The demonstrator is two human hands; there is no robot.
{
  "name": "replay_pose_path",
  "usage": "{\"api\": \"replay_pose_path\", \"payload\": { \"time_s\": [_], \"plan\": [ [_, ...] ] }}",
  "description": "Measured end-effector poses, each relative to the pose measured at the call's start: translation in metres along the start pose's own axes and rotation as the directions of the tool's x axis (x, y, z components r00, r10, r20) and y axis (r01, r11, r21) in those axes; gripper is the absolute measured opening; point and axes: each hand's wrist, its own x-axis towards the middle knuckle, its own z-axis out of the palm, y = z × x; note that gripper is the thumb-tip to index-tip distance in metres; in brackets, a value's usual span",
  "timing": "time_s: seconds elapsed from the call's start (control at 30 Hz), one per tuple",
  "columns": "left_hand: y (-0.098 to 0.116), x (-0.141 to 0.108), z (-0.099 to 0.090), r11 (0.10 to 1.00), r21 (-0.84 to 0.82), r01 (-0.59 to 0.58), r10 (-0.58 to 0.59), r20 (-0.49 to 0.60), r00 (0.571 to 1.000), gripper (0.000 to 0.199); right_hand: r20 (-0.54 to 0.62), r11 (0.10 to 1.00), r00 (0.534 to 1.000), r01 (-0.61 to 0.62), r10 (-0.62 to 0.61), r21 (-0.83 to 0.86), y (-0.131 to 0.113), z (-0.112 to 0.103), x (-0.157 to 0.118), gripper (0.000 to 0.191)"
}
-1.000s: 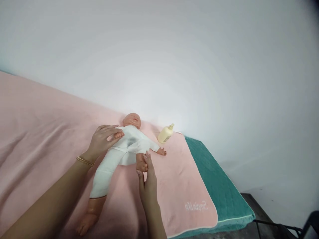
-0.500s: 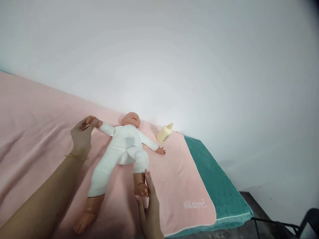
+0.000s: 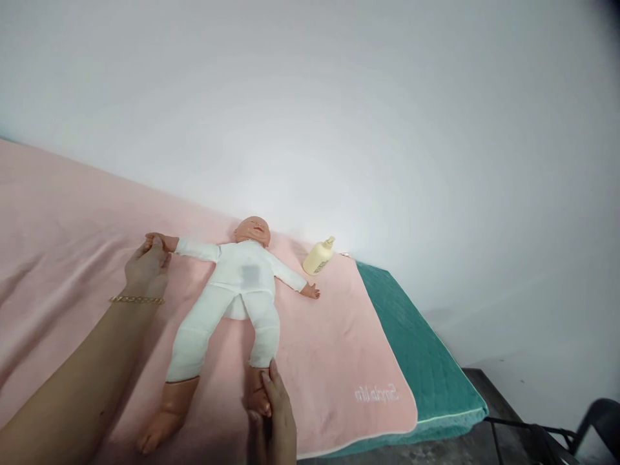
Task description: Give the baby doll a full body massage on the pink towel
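Note:
A baby doll [image 3: 245, 274] in a white cloth body lies on its back on a pink blanket [image 3: 339, 349], its head toward the wall. My left hand [image 3: 148, 266], wearing a gold bracelet on the wrist, pinches the doll's hand at the left, and that arm is stretched out sideways. My right hand [image 3: 276, 413] is closed around the doll's foot [image 3: 258, 392] nearer the right, with the fingers partly hidden behind it. The doll's other leg rests straight, its bare foot [image 3: 165, 420] on the blanket. Its other arm lies spread to the right.
A pale yellow pump bottle [image 3: 318, 256] leans beside the doll's free arm. The green mattress [image 3: 416, 342] shows beyond the blanket's right edge. A white wall [image 3: 310, 116] rises behind. At the lower right are dark floor and a black chair-like object [image 3: 598, 429].
My left hand has drawn the doll's arm outward to the left, straightening it. My right hand has moved down and left with the foot, and that leg is now straighter.

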Motion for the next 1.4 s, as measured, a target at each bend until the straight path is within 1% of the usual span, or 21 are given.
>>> {"api": "replay_pose_path", "payload": {
  "time_s": [0.13, 0.23, 0.3, 0.4, 0.5, 0.6, 0.63, 0.67, 0.7, 0.8, 0.83, 0.87, 0.93, 1.07, 1.13, 1.17, 1.23, 1.27, 1.3, 1.33, 1.4],
  "plan": [
    [-0.003, 0.001, 0.000, 0.995, 0.070, -0.070, 0.068, 0.036, 0.997, 0.004, 0.002, 0.999, 0.999, 0.033, -0.033, 0.002, -0.001, 0.001, 0.001, 0.048],
    [-0.005, -0.004, 0.002, 0.972, 0.133, -0.194, 0.183, 0.092, 0.979, 0.017, -0.019, 0.998, 0.998, 0.062, -0.062, -0.010, -0.006, -0.002, 0.002, 0.050],
    [-0.006, -0.010, 0.004, 0.940, 0.162, -0.301, 0.276, 0.161, 0.948, 0.027, -0.028, 0.997, 0.997, 0.068, -0.069, -0.021, -0.011, -0.006, 0.006, 0.049],
    [-0.005, -0.025, 0.007, 0.877, 0.195, -0.438, 0.367, 0.315, 0.875, 0.035, -0.007, 0.997, 0.998, 0.066, -0.067, -0.026, -0.018, -0.015, 0.017, 0.050],
    [-0.004, -0.040, 0.009, 0.806, 0.271, -0.526, 0.373, 0.457, 0.807, 0.035, 0.016, 0.999, 0.999, 0.036, -0.036, -0.017, -0.026, -0.024, 0.032, 0.054],
    [-0.005, -0.051, 0.010, 0.728, 0.358, -0.585, 0.341, 0.551, 0.762, 0.031, 0.012, 1.000, 1.000, 0.017, -0.017, 0.019, -0.031, -0.027, 0.048, 0.054],
    [-0.006, -0.053, 0.010, 0.689, 0.377, -0.619, 0.333, 0.594, 0.732, 0.029, 0.010, 0.999, 1.000, 0.020, -0.020, 0.028, -0.032, -0.027, 0.054, 0.054],
    [-0.008, -0.055, 0.009, 0.635, 0.388, -0.668, 0.324, 0.651, 0.686, 0.027, 0.012, 0.999, 1.000, 0.029, -0.029, 0.033, -0.033, -0.026, 0.059, 0.054],
    [-0.009, -0.055, 0.009, 0.568, 0.387, -0.727, 0.313, 0.715, 0.625, 0.025, 0.016, 0.999, 0.999, 0.041, -0.041, 0.033, -0.034, -0.026, 0.065, 0.054],
    [-0.013, -0.054, 0.008, 0.355, 0.286, -0.890, 0.262, 0.883, 0.389, 0.022, 0.033, 0.996, 0.995, 0.091, -0.092, 0.024, -0.034, -0.023, 0.082, 0.054],
    [-0.015, -0.053, 0.008, 0.315, 0.243, -0.918, 0.252, 0.911, 0.328, 0.023, 0.035, 0.994, 0.993, 0.109, -0.110, 0.026, -0.034, -0.022, 0.087, 0.054],
    [-0.016, -0.052, 0.008, 0.284, 0.207, -0.936, 0.250, 0.927, 0.281, 0.024, 0.034, 0.992, 0.991, 0.125, -0.127, 0.033, -0.034, -0.021, 0.092, 0.053],
    [-0.017, -0.051, 0.008, 0.245, 0.162, -0.956, 0.257, 0.940, 0.225, 0.023, 0.027, 0.987, 0.988, 0.150, -0.151, 0.052, -0.034, -0.018, 0.101, 0.052],
    [-0.018, -0.050, 0.009, 0.206, 0.114, -0.972, 0.295, 0.940, 0.173, 0.022, 0.019, 0.984, 0.987, 0.160, -0.162, 0.075, -0.035, -0.012, 0.112, 0.051],
    [-0.019, -0.049, 0.009, 0.199, 0.093, -0.976, 0.308, 0.939, 0.152, 0.022, 0.022, 0.984, 0.987, 0.158, -0.160, 0.077, -0.036, -0.009, 0.114, 0.050],
    [-0.019, -0.049, 0.009, 0.202, 0.091, -0.975, 0.311, 0.938, 0.152, 0.022, 0.024, 0.985, 0.987, 0.154, -0.156, 0.077, -0.036, -0.008, 0.115, 0.049],
    [-0.020, -0.049, 0.009, 0.228, 0.110, -0.967, 0.313, 0.933, 0.180, 0.021, 0.027, 0.987, 0.989, 0.144, -0.147, 0.076, -0.037, -0.008, 0.115, 0.048],
    [-0.019, -0.049, 0.008, 0.254, 0.135, -0.958, 0.313, 0.926, 0.213, 0.021, 0.026, 0.987, 0.989, 0.140, -0.142, 0.076, -0.038, -0.009, 0.115, 0.047],
    [-0.018, -0.050, 0.008, 0.290, 0.170, -0.942, 0.310, 0.914, 0.261, 0.021, 0.023, 0.988, 0.990, 0.137, -0.139, 0.077, -0.038, -0.010, 0.114, 0.047],
    [-0.017, -0.051, 0.008, 0.337, 0.213, -0.917, 0.308, 0.895, 0.322, 0.021, 0.020, 0.987, 0.990, 0.137, -0.139, 0.079, -0.039, -0.011, 0.113, 0.047],
    [-0.013, -0.054, 0.007, 0.450, 0.309, -0.838, 0.295, 0.834, 0.466, 0.022, 0.022, 0.988, 0.991, 0.132, -0.134, 0.082, -0.039, -0.013, 0.109, 0.047]
  ]
}}
